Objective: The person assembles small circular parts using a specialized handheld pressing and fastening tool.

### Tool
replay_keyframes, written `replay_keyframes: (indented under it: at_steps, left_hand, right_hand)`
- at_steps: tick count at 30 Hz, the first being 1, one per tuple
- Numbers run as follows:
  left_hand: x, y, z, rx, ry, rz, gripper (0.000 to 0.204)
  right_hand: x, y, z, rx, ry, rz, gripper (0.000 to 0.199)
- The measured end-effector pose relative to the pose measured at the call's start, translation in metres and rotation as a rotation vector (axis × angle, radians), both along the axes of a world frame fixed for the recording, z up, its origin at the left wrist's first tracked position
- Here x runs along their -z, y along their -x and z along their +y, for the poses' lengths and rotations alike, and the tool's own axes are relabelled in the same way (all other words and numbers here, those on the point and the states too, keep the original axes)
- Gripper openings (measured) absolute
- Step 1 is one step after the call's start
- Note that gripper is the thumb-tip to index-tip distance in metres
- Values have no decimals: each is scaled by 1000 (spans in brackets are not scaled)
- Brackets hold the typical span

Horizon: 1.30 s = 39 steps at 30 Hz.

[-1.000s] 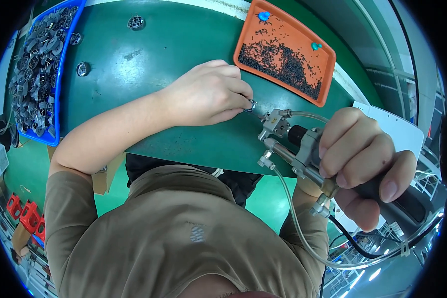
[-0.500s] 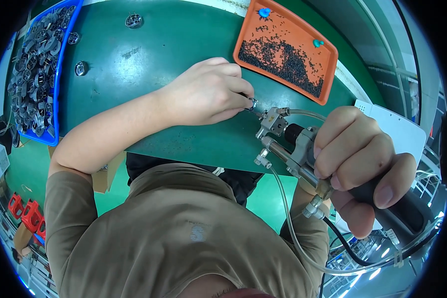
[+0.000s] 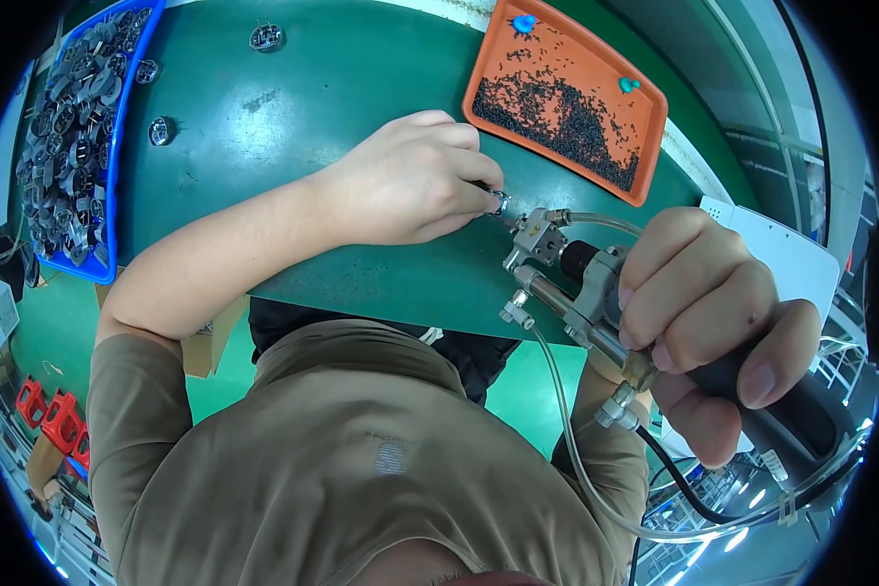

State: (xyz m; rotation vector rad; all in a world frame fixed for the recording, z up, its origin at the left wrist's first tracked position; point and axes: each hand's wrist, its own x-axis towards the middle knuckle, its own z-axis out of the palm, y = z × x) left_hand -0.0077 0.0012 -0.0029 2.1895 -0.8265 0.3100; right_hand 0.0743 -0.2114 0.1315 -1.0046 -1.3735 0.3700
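My left hand (image 3: 410, 181) rests on the green table (image 3: 303, 117) and pinches a small round metal part (image 3: 499, 202) between its fingertips. My right hand (image 3: 718, 332) grips the black handle of a powered screwdriver (image 3: 596, 293) with clear hoses and a black cable hanging from it. The tool's metal nose (image 3: 532, 239) points at the small part and sits right against it.
An orange tray (image 3: 566, 93) of small dark screws with two blue bits lies at the back right. A blue bin (image 3: 68, 146) full of round metal parts stands at the far left; three loose parts (image 3: 264, 37) lie beside it. A white device (image 3: 781, 254) sits right.
The screwdriver in my right hand has shifted slightly left toward the part. My left hand has stayed in place on the part.
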Motion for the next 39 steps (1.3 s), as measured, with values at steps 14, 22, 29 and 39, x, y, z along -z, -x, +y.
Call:
replay_keyframes:
  at_steps: [14,22,29,39]
  left_hand:
    - [-5,11,1,7,11,0,11]
    - [-95,30,153,-739,-453,-412,7]
    - [-99,121,284,-1481,-824,-242,19]
    - [-54,28,142,-721,-277,10,38]
  right_hand:
    - [-6,33,17,244,-134,34,34]
    - [-25,25,-33,382,-304,73,30]
    - [-16,17,-18,427,-223,45,32]
    - [-14,14,-24,373,-264,51,35]
